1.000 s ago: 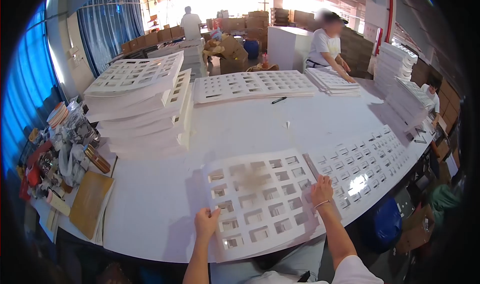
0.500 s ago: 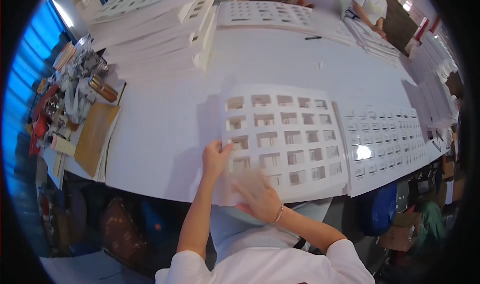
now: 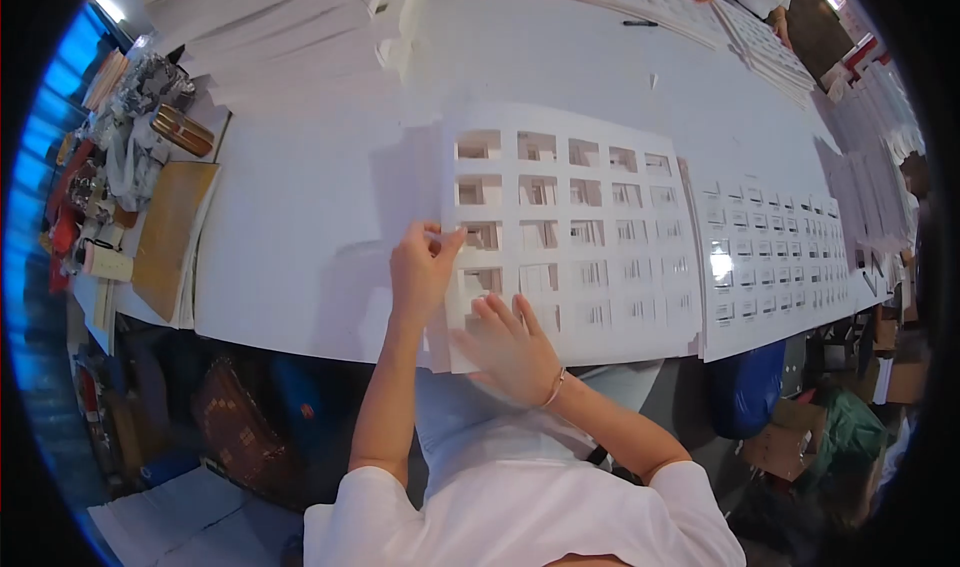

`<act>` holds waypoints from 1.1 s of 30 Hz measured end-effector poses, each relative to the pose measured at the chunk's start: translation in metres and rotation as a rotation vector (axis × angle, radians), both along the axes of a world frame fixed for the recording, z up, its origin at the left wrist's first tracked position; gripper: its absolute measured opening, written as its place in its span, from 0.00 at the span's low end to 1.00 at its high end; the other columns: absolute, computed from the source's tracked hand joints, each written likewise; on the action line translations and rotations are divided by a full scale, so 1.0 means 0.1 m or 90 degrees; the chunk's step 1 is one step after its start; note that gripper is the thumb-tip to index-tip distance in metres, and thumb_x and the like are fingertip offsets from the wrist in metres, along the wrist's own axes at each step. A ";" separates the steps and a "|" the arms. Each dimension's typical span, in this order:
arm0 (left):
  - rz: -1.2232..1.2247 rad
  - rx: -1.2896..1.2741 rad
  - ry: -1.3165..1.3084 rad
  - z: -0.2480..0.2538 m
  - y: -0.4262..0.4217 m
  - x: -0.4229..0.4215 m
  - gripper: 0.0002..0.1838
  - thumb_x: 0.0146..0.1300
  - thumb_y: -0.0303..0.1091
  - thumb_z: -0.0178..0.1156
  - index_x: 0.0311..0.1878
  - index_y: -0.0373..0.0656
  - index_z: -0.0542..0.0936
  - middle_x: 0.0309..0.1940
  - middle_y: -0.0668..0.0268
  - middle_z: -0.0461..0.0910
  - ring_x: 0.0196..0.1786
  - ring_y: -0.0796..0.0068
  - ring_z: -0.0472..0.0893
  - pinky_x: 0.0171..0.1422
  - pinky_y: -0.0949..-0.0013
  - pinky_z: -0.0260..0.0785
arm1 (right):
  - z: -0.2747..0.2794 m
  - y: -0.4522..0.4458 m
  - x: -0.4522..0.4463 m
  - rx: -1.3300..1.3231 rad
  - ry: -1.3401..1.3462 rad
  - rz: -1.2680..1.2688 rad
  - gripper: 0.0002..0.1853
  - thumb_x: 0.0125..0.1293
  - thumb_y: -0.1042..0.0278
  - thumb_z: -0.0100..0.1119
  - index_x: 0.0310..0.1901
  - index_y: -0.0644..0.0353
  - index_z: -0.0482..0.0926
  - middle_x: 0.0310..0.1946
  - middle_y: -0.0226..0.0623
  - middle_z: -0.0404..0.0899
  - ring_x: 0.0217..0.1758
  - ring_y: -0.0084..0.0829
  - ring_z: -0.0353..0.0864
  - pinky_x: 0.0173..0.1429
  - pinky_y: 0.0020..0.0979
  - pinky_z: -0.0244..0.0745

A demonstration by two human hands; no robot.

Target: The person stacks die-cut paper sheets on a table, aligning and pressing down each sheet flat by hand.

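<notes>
One white windowed sheet [image 3: 563, 255] lies at the table's [image 3: 290, 237] near edge; left hand [image 3: 422, 269] at its left edge, grip cannot be told; right hand [image 3: 515, 355] open, fingers spread, blocking lower-left windows. Just right: small-windowed sheet [image 3: 778, 264]; beyond: black pen [image 3: 640, 23]; far left: brown pad [image 3: 174, 232], metallic bottle [image 3: 183, 130].
</notes>
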State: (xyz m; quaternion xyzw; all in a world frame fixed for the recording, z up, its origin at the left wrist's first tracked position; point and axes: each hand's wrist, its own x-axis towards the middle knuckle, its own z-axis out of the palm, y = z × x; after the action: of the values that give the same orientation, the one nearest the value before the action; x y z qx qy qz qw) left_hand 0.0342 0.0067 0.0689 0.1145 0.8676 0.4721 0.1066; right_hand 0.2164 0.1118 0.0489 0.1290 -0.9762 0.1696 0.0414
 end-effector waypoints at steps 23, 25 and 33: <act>-0.161 -0.251 0.337 -0.54 0.81 -0.94 0.44 0.74 0.62 0.42 0.77 0.34 0.51 0.80 0.53 0.46 0.83 0.59 0.43 0.82 0.46 0.36 | -0.27 -0.12 -0.06 -0.022 0.031 -0.064 0.38 0.58 0.37 0.60 0.70 0.40 0.67 0.74 0.49 0.61 0.78 0.46 0.58 0.76 0.65 0.46; -0.175 -0.137 0.266 -0.49 0.59 -0.59 0.43 0.74 0.58 0.45 0.77 0.31 0.50 0.80 0.48 0.45 0.82 0.52 0.43 0.81 0.43 0.36 | -0.27 -0.10 -0.04 -0.028 0.027 -0.071 0.38 0.58 0.38 0.60 0.70 0.39 0.67 0.74 0.48 0.60 0.79 0.46 0.58 0.76 0.64 0.45; -0.197 -0.340 0.341 -0.62 0.13 0.20 0.43 0.70 0.50 0.54 0.79 0.36 0.49 0.80 0.51 0.46 0.83 0.55 0.44 0.81 0.39 0.37 | -0.22 0.00 -0.01 -0.180 0.075 -0.051 0.37 0.55 0.47 0.69 0.66 0.50 0.71 0.69 0.50 0.65 0.77 0.50 0.59 0.77 0.63 0.45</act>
State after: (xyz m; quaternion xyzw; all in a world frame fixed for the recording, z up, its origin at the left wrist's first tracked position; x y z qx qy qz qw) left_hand 0.0547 0.0192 0.0073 0.3310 0.9292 0.1620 -0.0269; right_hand 0.2155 0.1118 0.0269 0.0926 -0.9427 0.2958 0.1234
